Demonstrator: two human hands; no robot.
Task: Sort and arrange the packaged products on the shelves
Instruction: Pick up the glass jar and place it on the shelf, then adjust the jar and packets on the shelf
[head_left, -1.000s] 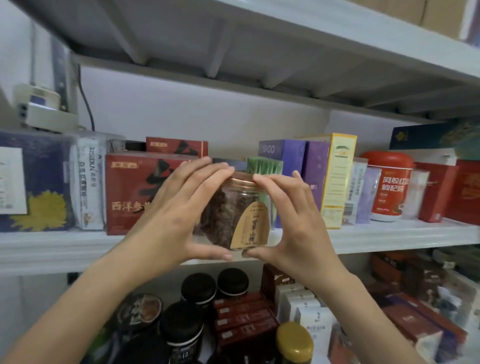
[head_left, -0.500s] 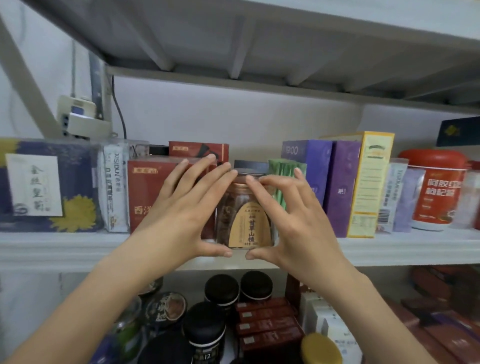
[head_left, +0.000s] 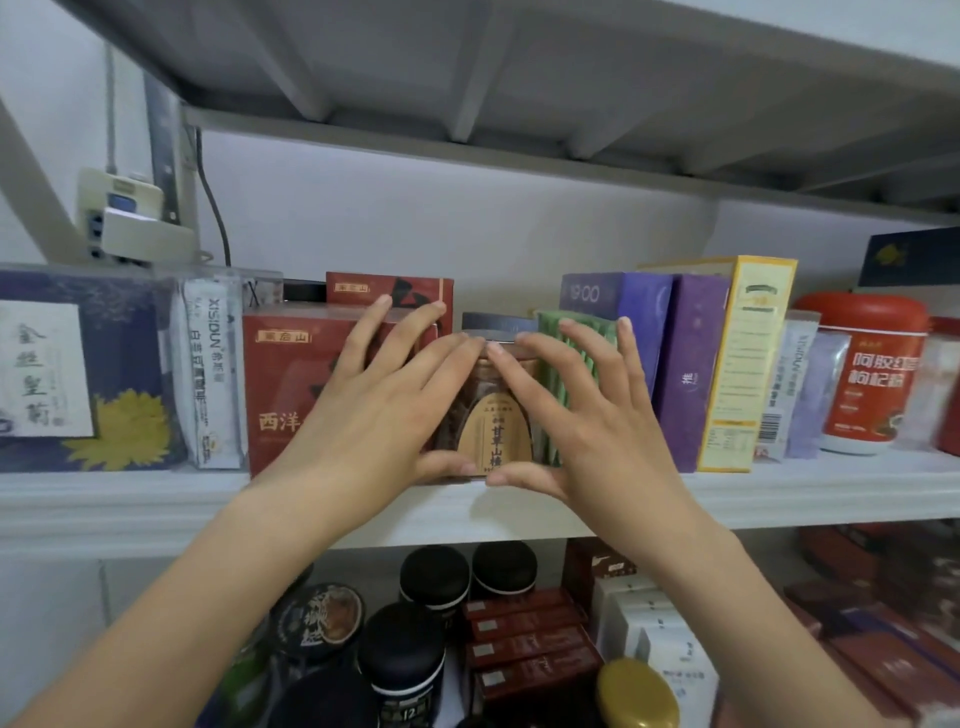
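Note:
A clear jar (head_left: 491, 421) of dark dried pieces, with a gold lid and a tan label, stands on the white middle shelf (head_left: 130, 506). It sits between a red box (head_left: 296, 384) and a pack of green sachets (head_left: 571, 353). My left hand (head_left: 374, 400) lies against the jar's left side, fingers straight and spread over the lid and the red box. On the jar's right side lies my right hand (head_left: 582, 410), fingers also straight and splayed. Both index fingertips meet at the lid and both thumbs touch the jar's base. The hands hide most of the jar.
Purple boxes (head_left: 685, 364), a yellow-edged box (head_left: 748, 364) and a red tub (head_left: 867, 374) fill the shelf to the right. A dark blue box (head_left: 78, 374) and a white packet (head_left: 213, 379) stand left. Black-lidded jars (head_left: 431, 577) and red boxes (head_left: 524, 644) crowd the lower shelf.
The jar moved from in front of the shelf into the gap between the red box and the green sachets. My fingers have straightened and spread over it.

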